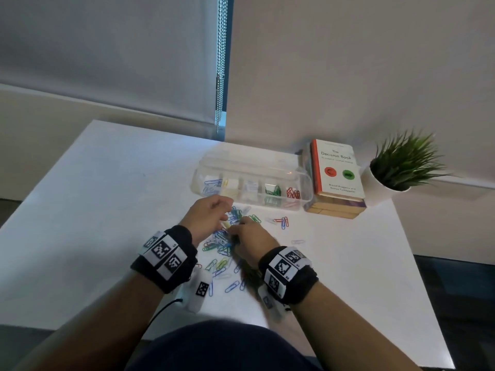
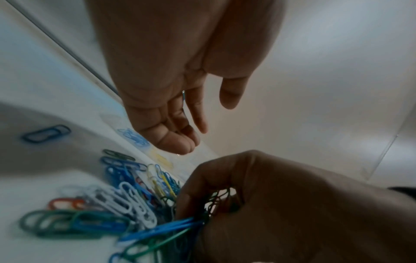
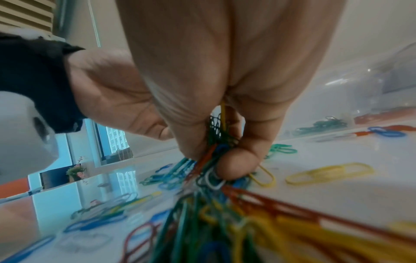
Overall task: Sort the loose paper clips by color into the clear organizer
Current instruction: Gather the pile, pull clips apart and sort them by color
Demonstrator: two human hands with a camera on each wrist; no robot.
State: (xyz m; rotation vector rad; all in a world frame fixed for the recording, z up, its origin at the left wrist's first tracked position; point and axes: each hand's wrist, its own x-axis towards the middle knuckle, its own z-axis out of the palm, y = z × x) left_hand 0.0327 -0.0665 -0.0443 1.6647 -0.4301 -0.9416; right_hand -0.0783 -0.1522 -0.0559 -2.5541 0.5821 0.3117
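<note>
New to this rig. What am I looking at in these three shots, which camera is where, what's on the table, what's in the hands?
No robot here: a person sorts paper clips with bare hands, wearing black wristbands with printed markers.

The wide shot comes from a head camera looking down at a white table. The other two come from cameras on each wrist, looking along the hand.

On the table: a scattered pile of loose paper clips in mixed colours, and behind it the clear organizer, already holding blue, yellow, white, green and red clips in separate compartments. Beside it are a stack of books and a potted plant.

The right hand grips a mixed bunch of clips. The left hand hovers above the pile; a thin blue sliver shows between its fingers, likely one clip.
</note>
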